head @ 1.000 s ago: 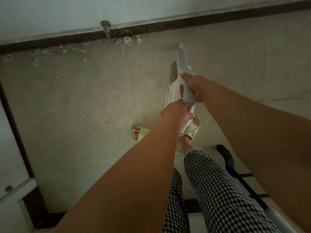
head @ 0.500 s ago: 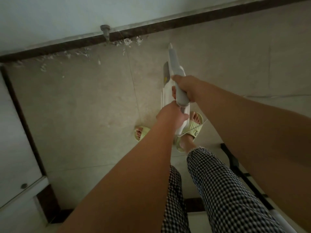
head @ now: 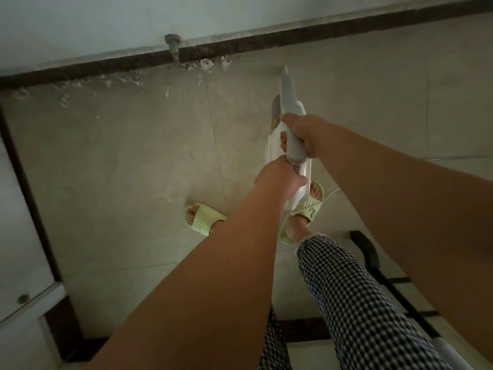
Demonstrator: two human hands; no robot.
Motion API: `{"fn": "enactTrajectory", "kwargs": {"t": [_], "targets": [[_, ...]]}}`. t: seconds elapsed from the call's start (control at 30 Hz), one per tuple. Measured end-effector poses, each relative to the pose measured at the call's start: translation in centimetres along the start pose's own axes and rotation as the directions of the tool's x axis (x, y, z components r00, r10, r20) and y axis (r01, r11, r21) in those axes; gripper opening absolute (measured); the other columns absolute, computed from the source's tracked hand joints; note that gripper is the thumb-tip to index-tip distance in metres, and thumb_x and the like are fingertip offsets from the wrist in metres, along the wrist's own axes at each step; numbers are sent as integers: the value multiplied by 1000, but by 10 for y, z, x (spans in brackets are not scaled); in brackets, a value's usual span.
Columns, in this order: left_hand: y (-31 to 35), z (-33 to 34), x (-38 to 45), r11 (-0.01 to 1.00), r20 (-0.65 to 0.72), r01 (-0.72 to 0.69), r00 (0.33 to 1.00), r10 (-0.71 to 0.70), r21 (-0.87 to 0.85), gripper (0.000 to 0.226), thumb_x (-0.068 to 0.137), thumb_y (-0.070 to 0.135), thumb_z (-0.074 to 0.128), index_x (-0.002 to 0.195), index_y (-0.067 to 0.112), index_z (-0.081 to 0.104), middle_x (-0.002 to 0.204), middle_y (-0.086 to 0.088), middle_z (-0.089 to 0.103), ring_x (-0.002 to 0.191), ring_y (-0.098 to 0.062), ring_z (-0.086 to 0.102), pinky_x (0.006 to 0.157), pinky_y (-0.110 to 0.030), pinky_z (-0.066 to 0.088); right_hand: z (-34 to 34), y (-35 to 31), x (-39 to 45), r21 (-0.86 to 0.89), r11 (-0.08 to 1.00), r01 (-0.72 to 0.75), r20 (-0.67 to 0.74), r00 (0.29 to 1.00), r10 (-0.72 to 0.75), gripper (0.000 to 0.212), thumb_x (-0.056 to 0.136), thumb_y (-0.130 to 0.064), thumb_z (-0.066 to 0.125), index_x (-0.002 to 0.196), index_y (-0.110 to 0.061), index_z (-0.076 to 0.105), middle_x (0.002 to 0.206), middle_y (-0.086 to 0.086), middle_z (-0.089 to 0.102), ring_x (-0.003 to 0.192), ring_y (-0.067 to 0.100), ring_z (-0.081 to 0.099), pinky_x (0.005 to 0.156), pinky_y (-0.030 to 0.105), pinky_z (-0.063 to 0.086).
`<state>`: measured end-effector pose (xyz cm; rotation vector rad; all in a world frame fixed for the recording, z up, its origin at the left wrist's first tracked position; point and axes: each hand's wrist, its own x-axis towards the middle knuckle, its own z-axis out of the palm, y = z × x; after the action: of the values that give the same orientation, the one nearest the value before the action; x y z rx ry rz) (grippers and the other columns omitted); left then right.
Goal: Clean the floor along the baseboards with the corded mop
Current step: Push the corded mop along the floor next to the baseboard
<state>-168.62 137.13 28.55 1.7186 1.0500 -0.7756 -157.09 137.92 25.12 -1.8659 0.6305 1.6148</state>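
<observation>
I look straight down the white and grey corded mop (head: 289,102), whose body stands over my feet. My right hand (head: 306,134) grips the grey handle near its top. Just below it my left hand (head: 280,180) grips the white body. The mop's head is hidden under my hands and the body. Its thin white cord (head: 332,193) trails off to the right past my right sandal. The dark baseboard (head: 240,48) runs along the far wall, with white flakes and dust (head: 202,64) on the tiled floor beside it.
A grey doorstop (head: 173,42) sticks out at the baseboard. A white door (head: 18,263) and its dark frame stand at the left. A black frame with a white bar (head: 373,265) lies on the floor at my right. I wear yellow-green sandals (head: 204,218).
The mop and both hands have shifted a little to the right relative to the doorstop. My left foot has stepped out further to the left. Both grips stay the same.
</observation>
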Motion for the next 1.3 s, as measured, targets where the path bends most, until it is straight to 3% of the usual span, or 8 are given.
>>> {"fn": "enactTrajectory", "kwargs": {"t": [0.33,0.5,0.7,0.9,1.13,1.3], "targets": [[-49,-46,9,1000,-57,16,998,-16,-2,41,86,37,65,118,15,53,96,1,57,94,-24,61,81,-35,50,69,-16,2,-42,998,47,-3,999,-47,27,94,-35,57,86,-11,49,61,0,52,49,10,51,47,22,49],[-58,-61,11,998,-71,-14,997,9,-58,42,87,37,66,120,14,53,100,0,60,95,-23,62,80,-34,50,87,-27,4,-96,994,61,-23,998,-64,27,93,-37,58,91,-12,52,45,-1,54,47,11,53,60,25,52],[-66,-71,10,992,-71,-6,997,-3,-122,48,87,37,66,125,13,51,114,-5,64,102,-24,62,87,-36,51,102,-33,5,-157,984,84,-17,996,-88,30,94,-37,57,86,-9,51,59,0,55,50,11,53,62,25,51],[-77,-79,7,995,-72,-7,997,0,-100,46,87,38,66,124,13,52,111,-4,64,101,-24,62,88,-38,51,115,-30,5,-169,983,68,-20,997,-72,27,92,-36,59,87,-10,52,58,0,57,46,11,54,53,24,50],[-87,-81,0,982,-65,-17,998,5,-189,47,87,36,67,126,14,52,114,-3,64,102,-23,62,87,-36,51,129,-26,5,-208,974,89,-34,995,-99,28,92,-39,59,90,-11,53,60,-1,57,48,12,54,63,26,50],[-94,-86,0,983,-66,-25,998,13,-183,50,87,36,67,128,12,51,115,-5,63,102,-24,62,88,-37,51,137,-26,2,-200,975,100,-31,994,-109,24,92,-33,60,90,-10,53,62,0,56,50,11,53,56,25,50]]}}
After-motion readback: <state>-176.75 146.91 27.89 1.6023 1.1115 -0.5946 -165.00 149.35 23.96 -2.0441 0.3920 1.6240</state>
